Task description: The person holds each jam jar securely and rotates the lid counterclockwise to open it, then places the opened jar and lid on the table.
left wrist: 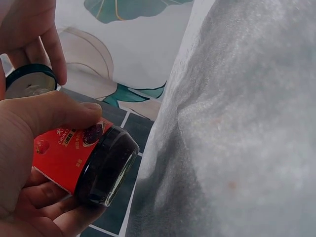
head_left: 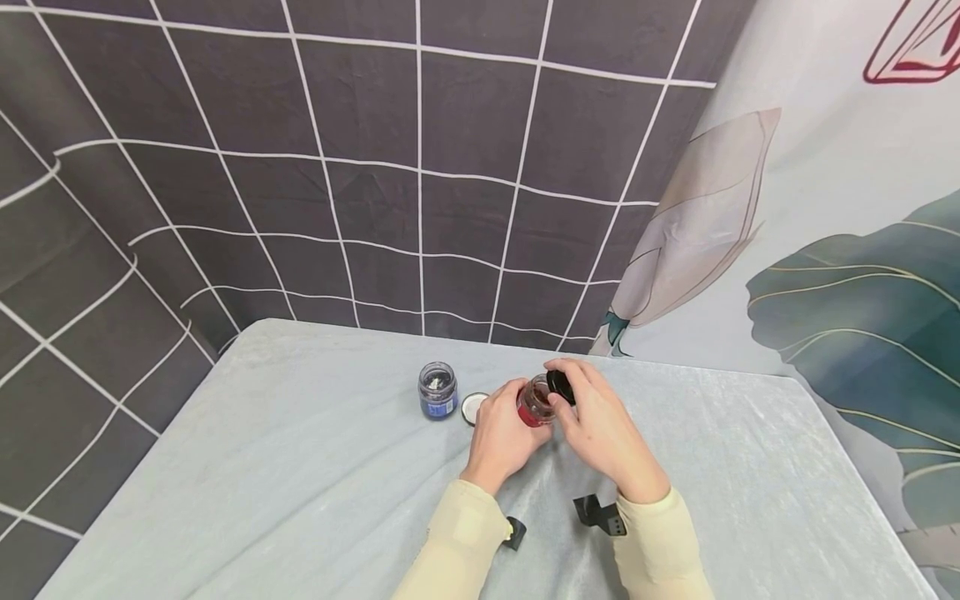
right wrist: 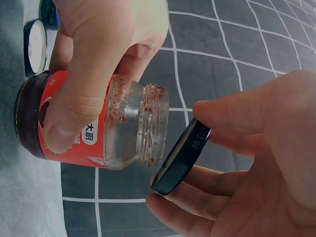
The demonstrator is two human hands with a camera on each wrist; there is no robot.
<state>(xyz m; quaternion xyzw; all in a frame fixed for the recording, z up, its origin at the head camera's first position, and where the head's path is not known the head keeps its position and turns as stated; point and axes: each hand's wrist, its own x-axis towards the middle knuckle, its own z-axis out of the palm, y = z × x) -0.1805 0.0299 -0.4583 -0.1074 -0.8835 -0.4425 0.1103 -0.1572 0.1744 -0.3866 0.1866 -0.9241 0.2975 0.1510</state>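
A glass jar with a red label (head_left: 531, 412) is gripped by my left hand (head_left: 502, 433), fingers and thumb wrapped round its sides. Its threaded mouth is uncovered, and dark red residue clings inside the glass (right wrist: 129, 116). My right hand (head_left: 600, 425) pinches a black lid (right wrist: 180, 157) at its edge, tilted and just apart from the jar's rim. The lid's pale inner face (left wrist: 33, 83) shows in the left wrist view. To the left of my left hand stands a blue-labelled glass jar (head_left: 438, 392), uncovered. Between them a lid with a white inside (head_left: 472, 408) lies face up.
A pale blue-grey cloth covers the table (head_left: 285, 467). Behind it hangs a dark curtain with a white grid (head_left: 360, 108), and a leaf-patterned curtain (head_left: 825, 292) is at the right. Black straps (head_left: 600, 514) are on both wrists.
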